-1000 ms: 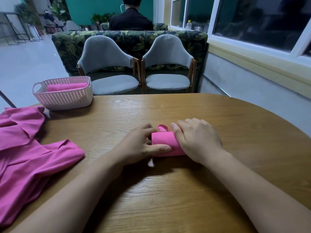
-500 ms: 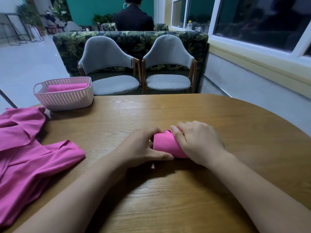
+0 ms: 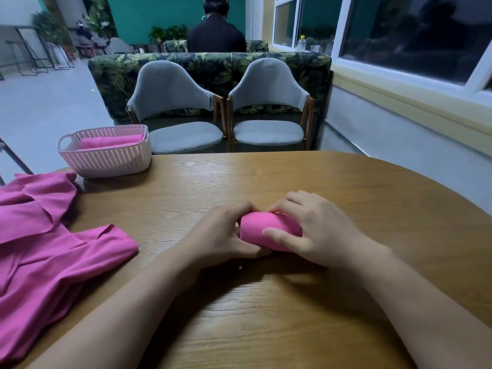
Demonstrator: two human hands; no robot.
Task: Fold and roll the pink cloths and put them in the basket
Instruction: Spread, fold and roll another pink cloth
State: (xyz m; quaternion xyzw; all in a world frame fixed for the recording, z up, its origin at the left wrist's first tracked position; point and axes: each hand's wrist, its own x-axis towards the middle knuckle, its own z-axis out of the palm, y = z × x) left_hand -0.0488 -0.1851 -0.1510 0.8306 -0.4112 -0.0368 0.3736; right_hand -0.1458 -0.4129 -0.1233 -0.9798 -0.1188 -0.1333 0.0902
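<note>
**Both hands clasp a pink roll at the table's middle**

On the wooden table [image 3: 266, 328], both forearms reach in from 6 o'clock and meet at its centre. There the rolled pink cloth [image 3: 262, 226] lies on its side. The left hand [image 3: 221, 235] grips its left end, fingers curled over the top and thumb under the near edge. The right hand [image 3: 319, 230] grips the right end, thumb laid across the front and fingers curled behind.

At 9 o'clock a heap of loose pink cloths [image 3: 48, 249] spreads flat, running off the table's left edge. At 10 o'clock, near the far rim, stands the pale perforated basket [image 3: 106, 161], with one finished pink roll [image 3: 109, 141] lying inside it.

Beyond the table at 12 o'clock, two grey chairs [image 3: 173, 102] stand side by side before a leaf-patterned sofa [image 3: 207, 65]. Behind it a person in black [image 3: 215, 33] sits with back turned.
</note>
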